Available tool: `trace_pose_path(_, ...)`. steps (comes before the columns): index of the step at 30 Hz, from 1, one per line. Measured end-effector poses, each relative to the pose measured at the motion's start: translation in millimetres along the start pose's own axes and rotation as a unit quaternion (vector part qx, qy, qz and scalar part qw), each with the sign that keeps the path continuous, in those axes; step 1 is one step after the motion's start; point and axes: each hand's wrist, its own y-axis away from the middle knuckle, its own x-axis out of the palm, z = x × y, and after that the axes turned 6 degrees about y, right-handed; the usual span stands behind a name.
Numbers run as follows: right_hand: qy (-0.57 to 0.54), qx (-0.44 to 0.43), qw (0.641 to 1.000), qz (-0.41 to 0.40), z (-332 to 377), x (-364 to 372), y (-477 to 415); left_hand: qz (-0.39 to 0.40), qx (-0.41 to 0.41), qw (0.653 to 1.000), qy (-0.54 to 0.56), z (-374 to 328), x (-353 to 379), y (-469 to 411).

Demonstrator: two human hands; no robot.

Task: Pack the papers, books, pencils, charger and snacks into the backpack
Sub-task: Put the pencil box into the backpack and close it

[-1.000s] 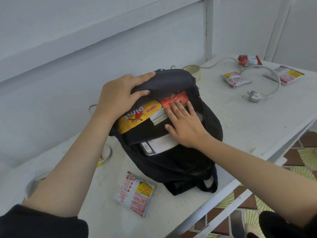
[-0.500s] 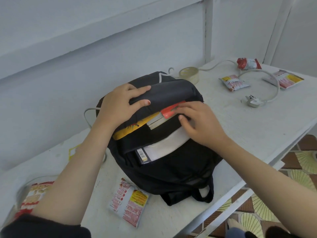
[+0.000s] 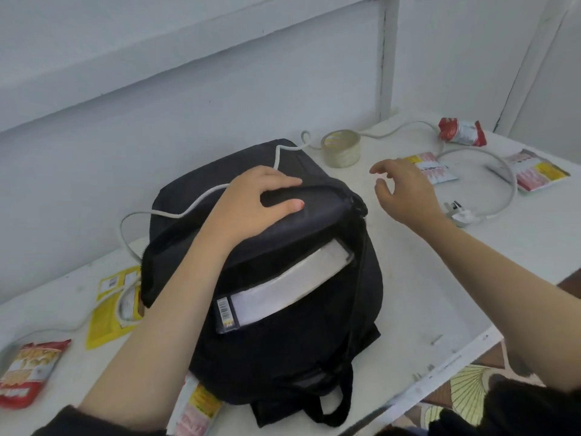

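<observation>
A black backpack (image 3: 314, 341) lies on the white table (image 3: 471, 278). White papers with a barcoded edge (image 3: 283, 291) stick out of its front opening. My left hand (image 3: 254, 202) grips the backpack's top flap and presses it down. To the right of the bag, my right hand (image 3: 405, 190) hovers with fingers spread and nothing in it. A white charger cable (image 3: 509, 184) with its plug (image 3: 462, 215) runs over the bag and across the table. Snack packets lie at the far right (image 3: 434, 168) (image 3: 540, 174) (image 3: 462, 135).
A roll of clear tape (image 3: 341, 147) stands behind the bag. At the left lie a yellow packet (image 3: 110, 306) and a red snack bag (image 3: 28, 372); another packet (image 3: 198, 410) peeks from under the bag. The table's edge runs along the right, above tiled floor (image 3: 471, 388).
My right hand has left the bag's opening and moved right, above the table. The flap has closed over the yellow box and books, hiding them.
</observation>
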Motion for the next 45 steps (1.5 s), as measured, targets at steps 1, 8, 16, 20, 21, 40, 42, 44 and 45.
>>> trace_pose_path(1, 0.017, -0.004, 0.999, 0.031, -5.9, 4.1, -8.1, -0.001, -0.014, 1.000, 0.005, 2.3, 2.7, 0.7)
trace_pose_path(8, 0.104, 0.005, 0.976, 0.191, -31.3, 32.0, -60.0, -0.064, -0.077, 0.992, 0.074, 12.2, 21.7, 10.7)
trace_pose_path(16, 0.087, -0.017, 0.970, 0.225, -42.6, 57.3, -93.2, -0.095, -0.101, 0.985, 0.104, 16.7, 30.6, 10.3)
trace_pose_path(20, 0.036, -0.020, 0.977, 0.208, -44.8, 65.8, -104.6, -0.110, -0.113, 0.983, 0.097, 14.8, 34.9, 10.7)
trace_pose_path(21, 0.020, -0.017, 0.979, 0.201, -45.0, 68.0, -106.9, -0.115, -0.116, 0.982, 0.097, 13.6, 35.8, 11.3)
trace_pose_path(40, -0.309, 0.205, 0.928, 0.040, 15.1, 30.5, -41.8, 0.092, -0.049, 0.988, -0.112, 16.9, 12.5, 29.6)
trace_pose_path(42, -0.354, 0.217, 0.909, 0.023, 32.2, 10.7, -26.7, 0.130, -0.038, 0.976, -0.168, 22.1, 6.4, 36.0)
trace_pose_path(44, -0.386, 0.215, 0.897, -0.004, 49.9, -7.8, -8.9, 0.141, -0.036, 0.972, -0.186, 27.8, -0.7, 43.2)
trace_pose_path(45, -0.397, 0.209, 0.894, -0.019, 59.1, -16.5, 1.1, 0.139, -0.032, 0.973, -0.184, 30.6, -4.9, 46.8)
